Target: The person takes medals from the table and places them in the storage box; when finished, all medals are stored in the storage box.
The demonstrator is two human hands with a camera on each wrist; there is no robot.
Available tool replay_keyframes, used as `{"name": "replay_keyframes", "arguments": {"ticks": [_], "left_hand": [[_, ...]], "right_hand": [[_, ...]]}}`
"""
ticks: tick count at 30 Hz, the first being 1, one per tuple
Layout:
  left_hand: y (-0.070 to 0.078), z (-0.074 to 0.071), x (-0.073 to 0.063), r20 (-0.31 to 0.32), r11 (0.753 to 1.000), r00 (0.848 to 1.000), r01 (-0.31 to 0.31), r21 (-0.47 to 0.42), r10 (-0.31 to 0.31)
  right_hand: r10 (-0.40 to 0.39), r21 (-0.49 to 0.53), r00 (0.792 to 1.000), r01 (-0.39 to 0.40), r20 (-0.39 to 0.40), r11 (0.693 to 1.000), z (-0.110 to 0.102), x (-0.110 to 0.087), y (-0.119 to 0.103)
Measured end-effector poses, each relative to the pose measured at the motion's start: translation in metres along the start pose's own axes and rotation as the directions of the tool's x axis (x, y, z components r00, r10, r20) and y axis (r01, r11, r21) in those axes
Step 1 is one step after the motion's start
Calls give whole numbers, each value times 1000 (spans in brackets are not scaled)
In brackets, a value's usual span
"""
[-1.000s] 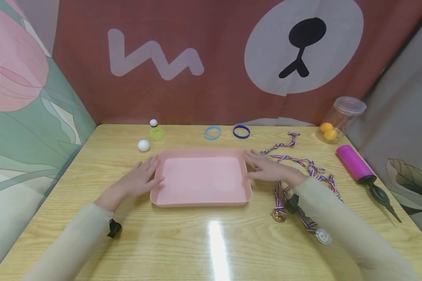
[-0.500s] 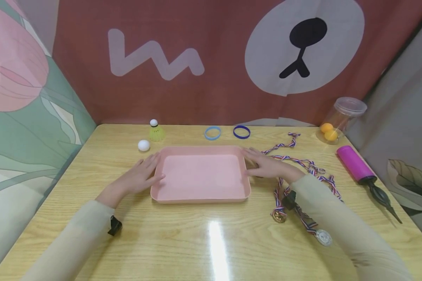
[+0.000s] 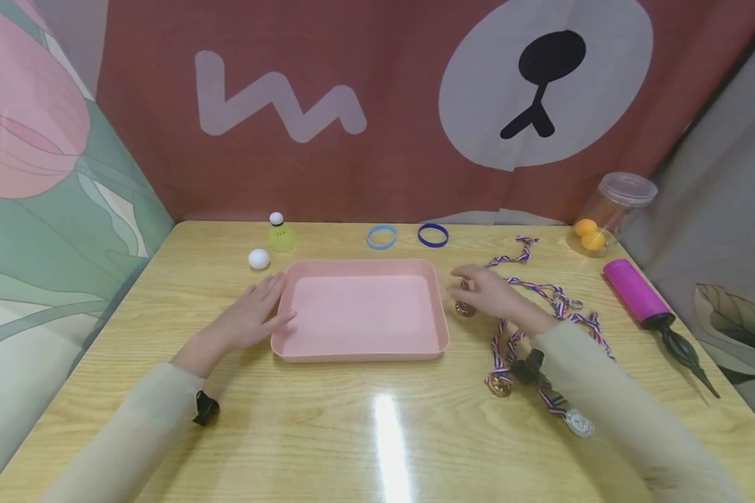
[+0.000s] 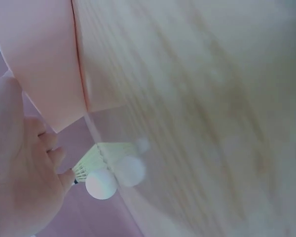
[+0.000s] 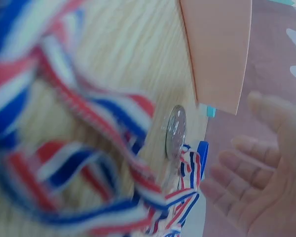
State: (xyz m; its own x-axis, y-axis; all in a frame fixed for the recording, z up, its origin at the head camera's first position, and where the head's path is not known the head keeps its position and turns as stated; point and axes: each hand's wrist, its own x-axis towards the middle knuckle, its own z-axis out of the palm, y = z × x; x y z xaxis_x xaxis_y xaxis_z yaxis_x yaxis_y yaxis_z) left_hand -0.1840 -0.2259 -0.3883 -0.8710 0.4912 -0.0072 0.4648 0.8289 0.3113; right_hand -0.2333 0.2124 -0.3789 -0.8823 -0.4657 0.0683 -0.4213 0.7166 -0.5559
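Observation:
A shallow pink tray lies on the wooden table in the head view. My left hand rests along its left side, fingers straight and the thumb over the rim. My right hand is just off the tray's right side, fingers loosely extended and holding nothing. Partly below that hand lies a bronze-coloured medal; the right wrist view shows a round medal with its red, white and blue ribbon. Another gold-coloured medal and a silver medal lie nearer, their ribbons tangled below the right forearm.
At the back left are a yellow shuttlecock and a white ball. Light blue and dark blue wristbands lie behind the tray. At the right are a clear jar with orange balls and a pink hand pump.
The tray has shifted slightly away from me. My right hand has come off its right rim and moved a little right, while my left hand stays at the left rim.

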Motion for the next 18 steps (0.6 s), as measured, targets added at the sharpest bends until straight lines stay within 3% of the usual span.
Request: {"name": "replay_keyframes", "arguments": {"ticks": [4, 11, 18], "left_hand": [[1, -2, -5, 20, 1000, 1000, -12, -2, 12], [2, -1, -8, 44, 1000, 999, -7, 11, 6], [4, -1, -8, 44, 1000, 999, -6, 6, 6]], "right_hand": [[67, -58, 997, -69, -43, 996, -2, -6, 5], [211, -158, 976, -202, 45, 967, 3, -14, 5], [283, -239, 958, -264, 49, 934, 9, -11, 3]]}}
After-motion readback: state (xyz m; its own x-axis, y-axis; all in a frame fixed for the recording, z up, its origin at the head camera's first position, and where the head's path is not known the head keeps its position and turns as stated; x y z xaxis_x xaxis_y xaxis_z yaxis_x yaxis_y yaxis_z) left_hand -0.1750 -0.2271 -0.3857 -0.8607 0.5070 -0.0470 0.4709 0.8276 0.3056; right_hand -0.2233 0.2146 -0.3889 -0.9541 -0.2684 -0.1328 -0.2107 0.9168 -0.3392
